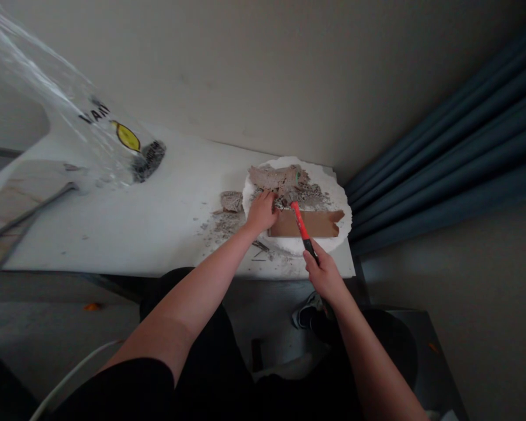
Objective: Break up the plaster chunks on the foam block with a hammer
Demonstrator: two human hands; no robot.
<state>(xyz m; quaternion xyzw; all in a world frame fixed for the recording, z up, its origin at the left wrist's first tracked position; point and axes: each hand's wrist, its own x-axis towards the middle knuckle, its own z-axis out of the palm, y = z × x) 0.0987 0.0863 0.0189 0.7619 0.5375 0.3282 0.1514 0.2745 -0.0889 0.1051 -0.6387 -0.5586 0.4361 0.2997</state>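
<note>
The left hand (pixel 260 213) curls narrowly over the edge of a rough, grey, plaster-like crust (pixel 277 178), its fingers resting on the crumbly surface. The right hand (pixel 324 275) is closed firmly around the black grip of a red-handled tool (pixel 301 222), whose far end meets the broken rubble. The crust sits at the top of a white foam disc (pixel 335 196) with a ragged, bitten-looking rim, and it has broken into jagged slabs and gritty crumbs. Below it, a flat brown strip (pixel 319 224) with torn-looking ends lies on the foam. A separate lumpy chunk (pixel 232 202) and scattered grey crumbs (pixel 219 228) lie just left of the disc on the smooth white worktop (pixel 114 234), near some thin metal pieces (pixel 259 245). Further left, a clear, glossy plastic bag (pixel 92 111) with black lettering and a yellow mark lies across the worktop. Heavy, pleated blue curtains (pixel 442 140) hang at the right, beside a plain beige wall (pixel 245 76).
</note>
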